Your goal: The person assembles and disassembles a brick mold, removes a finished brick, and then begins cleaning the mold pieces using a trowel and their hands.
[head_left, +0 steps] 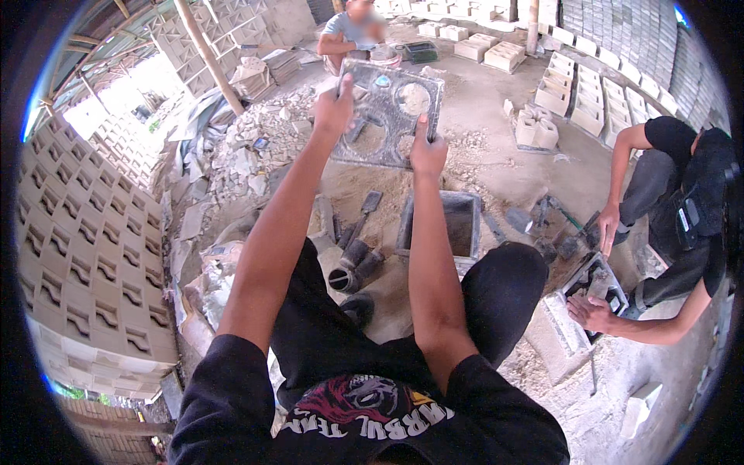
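Observation:
I hold up a flat grey metal mould plate with round cut-outs, tilted toward me. My left hand grips its left edge and my right hand grips its lower right edge. Below the plate, between my knees, stands an open square metal mould box on sandy ground. A small trowel and dark metal cylinders lie left of the box.
A person in black crouches at the right, hands on another mould. Another person sits at the back. Stacked patterned concrete blocks rise at the left, more blocks dry at the back right. Rubble lies left.

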{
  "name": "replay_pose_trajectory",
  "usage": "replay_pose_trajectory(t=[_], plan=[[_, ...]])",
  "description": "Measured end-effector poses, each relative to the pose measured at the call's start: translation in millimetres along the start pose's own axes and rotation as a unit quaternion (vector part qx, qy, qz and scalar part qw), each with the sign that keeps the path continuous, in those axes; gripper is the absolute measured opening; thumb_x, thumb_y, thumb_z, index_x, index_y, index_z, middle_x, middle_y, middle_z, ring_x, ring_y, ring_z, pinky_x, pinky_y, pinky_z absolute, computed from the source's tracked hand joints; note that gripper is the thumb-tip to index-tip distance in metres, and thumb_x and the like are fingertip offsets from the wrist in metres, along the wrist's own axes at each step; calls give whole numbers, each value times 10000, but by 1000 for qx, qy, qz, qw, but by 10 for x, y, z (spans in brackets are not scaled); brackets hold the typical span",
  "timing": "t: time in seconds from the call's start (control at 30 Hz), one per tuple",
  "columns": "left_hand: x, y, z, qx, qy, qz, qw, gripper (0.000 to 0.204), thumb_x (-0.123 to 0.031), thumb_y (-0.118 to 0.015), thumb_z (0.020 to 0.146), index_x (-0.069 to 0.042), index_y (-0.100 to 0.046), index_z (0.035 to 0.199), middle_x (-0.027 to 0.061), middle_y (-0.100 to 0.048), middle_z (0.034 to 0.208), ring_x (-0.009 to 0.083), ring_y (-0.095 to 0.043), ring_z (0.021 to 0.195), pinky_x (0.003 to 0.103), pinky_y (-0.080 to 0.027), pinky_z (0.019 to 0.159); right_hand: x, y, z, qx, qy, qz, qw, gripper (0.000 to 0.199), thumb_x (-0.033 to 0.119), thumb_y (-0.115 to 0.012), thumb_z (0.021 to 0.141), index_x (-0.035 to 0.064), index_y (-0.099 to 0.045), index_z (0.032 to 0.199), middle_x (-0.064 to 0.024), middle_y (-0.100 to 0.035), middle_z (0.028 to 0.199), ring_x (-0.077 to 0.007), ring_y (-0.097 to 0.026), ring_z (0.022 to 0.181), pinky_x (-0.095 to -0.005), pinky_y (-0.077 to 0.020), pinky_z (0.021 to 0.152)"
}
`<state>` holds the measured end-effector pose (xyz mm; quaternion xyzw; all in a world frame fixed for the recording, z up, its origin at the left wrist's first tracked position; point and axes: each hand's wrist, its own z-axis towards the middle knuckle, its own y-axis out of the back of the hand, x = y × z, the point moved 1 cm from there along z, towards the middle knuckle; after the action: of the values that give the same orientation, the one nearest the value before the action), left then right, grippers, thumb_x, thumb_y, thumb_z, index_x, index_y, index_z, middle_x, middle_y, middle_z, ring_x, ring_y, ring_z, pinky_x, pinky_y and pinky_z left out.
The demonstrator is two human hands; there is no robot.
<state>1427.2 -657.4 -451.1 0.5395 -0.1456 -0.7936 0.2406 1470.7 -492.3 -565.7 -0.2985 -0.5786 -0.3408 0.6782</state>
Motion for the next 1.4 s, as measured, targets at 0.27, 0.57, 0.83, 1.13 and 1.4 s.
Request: replay_pose_trajectory(t=[0.27,0.57,0.83,1.13,1.4], plan=[[414,-368,-142,-11,128,-207,970,723,-626,-459,876,69,-580,713,99,-543,584,195,-555,461,353,-449,394,441,256,-267,-92,323,-40,941,634,323,-724,772,-66,-423,1173,-207,-554,1069,-329,-537,1000,-392,-406,916],[637,-1072,-255,64,55,-129,988,732,-591,-384,913,61,-616,674,197,-586,560,342,-624,572,441,-475,606,52,275,-255,95,362,-194,907,773,134,-730,686,-88,-312,1298,-278,-483,1162,-400,-466,1117,-439,-372,983],[903,-1654,-357,194,117,-121,967,719,-590,-387,903,71,-662,831,296,-636,838,439,-614,914,471,-464,845,-517,428,68,112,236,-490,832,677,330,-736,683,-119,-441,1094,-273,-626,921,-430,-596,935,-459,-440,884],[1236,-1499,-58,182,126,-32,975,784,-592,-352,900,121,-481,1197,336,-541,1159,450,-508,1134,471,-396,969,-1441,539,-154,269,95,-543,790,561,261,-738,621,-48,-496,1022,-294,-614,927,-432,-599,923,-478,-476,829],[1083,-1212,16,155,98,-57,981,763,-607,-336,898,93,-555,1111,303,-566,1138,441,-525,1111,464,-377,979,-1888,542,-167,317,96,-576,747,556,237,-735,609,-46,-486,1017,-272,-624,949,-424,-601,930,-457,-468,862]])
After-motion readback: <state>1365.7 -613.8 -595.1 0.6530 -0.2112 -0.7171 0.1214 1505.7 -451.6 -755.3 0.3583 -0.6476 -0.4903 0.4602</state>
